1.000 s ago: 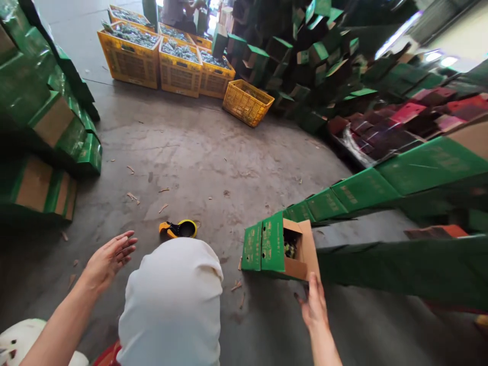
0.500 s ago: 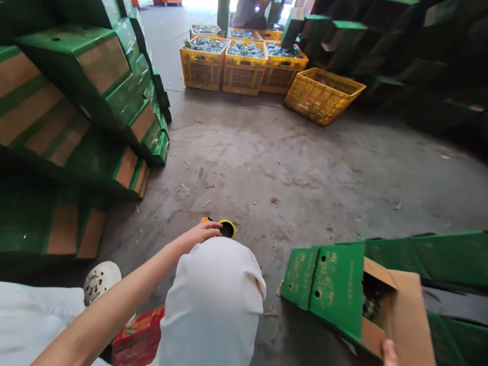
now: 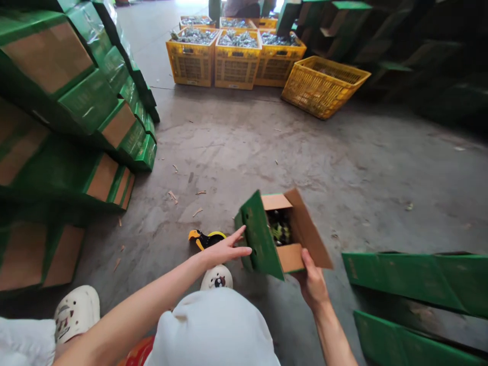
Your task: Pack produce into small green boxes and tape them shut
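Observation:
A green cardboard box (image 3: 263, 239) with brown inner flaps lies tilted on the concrete floor in front of me, its open end showing dark green contents. My right hand (image 3: 312, 282) grips its near lower flap from below. My left hand (image 3: 223, 249) reaches across my white-clad knee, fingers stretched out, fingertips at the box's green side. Just behind that hand a yellow and black tape dispenser (image 3: 204, 238) lies on the floor.
Green cartons (image 3: 87, 107) are stacked in a leaning pile at left. Flat green cartons (image 3: 415, 279) lie at lower right. Yellow crates (image 3: 236, 58) with packed goods and one tilted yellow crate (image 3: 324, 86) stand at the back, near another person. My white shoes (image 3: 76, 312) are below.
The box has moved left and nearer to the middle, held by my right hand. My left hand has shifted from the tape dispenser to the box's side.

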Tool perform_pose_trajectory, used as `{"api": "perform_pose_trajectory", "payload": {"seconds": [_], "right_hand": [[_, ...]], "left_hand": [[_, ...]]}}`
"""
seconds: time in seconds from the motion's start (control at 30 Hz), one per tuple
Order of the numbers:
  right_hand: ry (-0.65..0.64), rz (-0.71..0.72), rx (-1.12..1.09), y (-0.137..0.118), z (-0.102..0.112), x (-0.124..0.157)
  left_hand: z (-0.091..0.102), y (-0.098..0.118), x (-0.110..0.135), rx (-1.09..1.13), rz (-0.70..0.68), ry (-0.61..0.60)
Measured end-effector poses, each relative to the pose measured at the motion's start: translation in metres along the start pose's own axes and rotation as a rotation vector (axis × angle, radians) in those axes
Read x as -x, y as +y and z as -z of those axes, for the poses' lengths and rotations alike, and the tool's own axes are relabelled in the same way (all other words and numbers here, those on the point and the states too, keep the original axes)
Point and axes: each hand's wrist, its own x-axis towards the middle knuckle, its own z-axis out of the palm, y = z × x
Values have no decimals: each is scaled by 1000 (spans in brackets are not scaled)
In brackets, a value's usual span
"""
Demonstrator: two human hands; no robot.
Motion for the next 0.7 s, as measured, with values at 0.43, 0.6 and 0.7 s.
{"api": "perform_pose_trajectory", "payload": {"seconds": [0.43, 0.6, 0.7], "right_hand": [[35, 230, 327, -32, -96, -19], [71, 501, 376, -70, -106, 5], [-86, 580, 398, -106, -135, 33]], "left_hand": [[55, 89, -43, 97, -303, 278], [48, 111, -11, 172, -463, 219], [73, 129, 41, 177, -600, 244]]}}
